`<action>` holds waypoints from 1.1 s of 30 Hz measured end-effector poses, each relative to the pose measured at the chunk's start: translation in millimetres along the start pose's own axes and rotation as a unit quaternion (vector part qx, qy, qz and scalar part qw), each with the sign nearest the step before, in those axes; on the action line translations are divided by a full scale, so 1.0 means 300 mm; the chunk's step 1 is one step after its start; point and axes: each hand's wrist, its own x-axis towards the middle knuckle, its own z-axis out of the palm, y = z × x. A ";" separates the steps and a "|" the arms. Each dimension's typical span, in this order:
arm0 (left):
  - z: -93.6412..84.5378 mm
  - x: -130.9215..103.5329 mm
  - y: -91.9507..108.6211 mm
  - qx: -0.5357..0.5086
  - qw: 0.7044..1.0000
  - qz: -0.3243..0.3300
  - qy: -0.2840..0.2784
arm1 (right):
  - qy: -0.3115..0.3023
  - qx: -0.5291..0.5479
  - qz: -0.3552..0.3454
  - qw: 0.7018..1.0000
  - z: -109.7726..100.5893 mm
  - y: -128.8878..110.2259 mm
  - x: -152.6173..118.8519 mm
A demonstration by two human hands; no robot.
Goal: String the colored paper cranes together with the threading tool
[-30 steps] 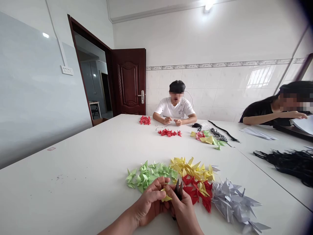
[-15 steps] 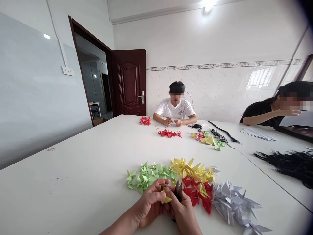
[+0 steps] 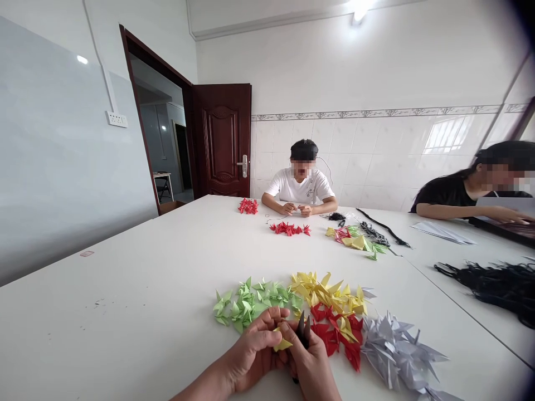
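Note:
Low in the middle of the head view, my left hand is closed on a small yellow folded-paper crane. Against it my right hand pinches the same crane between thumb and finger. Dark thread snips are tucked in the right hand, blades pointing up and parted. Fingers hide most of the crane and the lower part of the snips. Just beyond my hands lie green cranes, yellow cranes, red cranes and silver-grey cranes in heaps.
Across the white table a person in a white shirt handles something thin near red cranes. A mixed pile and black cords lie to the right. Another person in black leans over papers.
My hands keep almost the same hold on the yellow crane and snips. The view has shifted slightly. The person in black has lowered a hand from the face to the papers.

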 end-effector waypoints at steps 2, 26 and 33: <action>-0.002 0.003 -0.001 0.000 1.000 0.001 0.002 | -0.006 0.003 0.002 1.000 0.000 0.001 0.001; -0.010 0.007 0.000 -0.012 1.000 -0.015 -0.010 | 0.011 0.009 0.009 1.000 0.005 -0.051 -0.035; -0.007 0.008 0.003 0.003 1.000 -0.024 -0.005 | 0.016 0.069 0.007 0.997 -0.002 -0.060 -0.045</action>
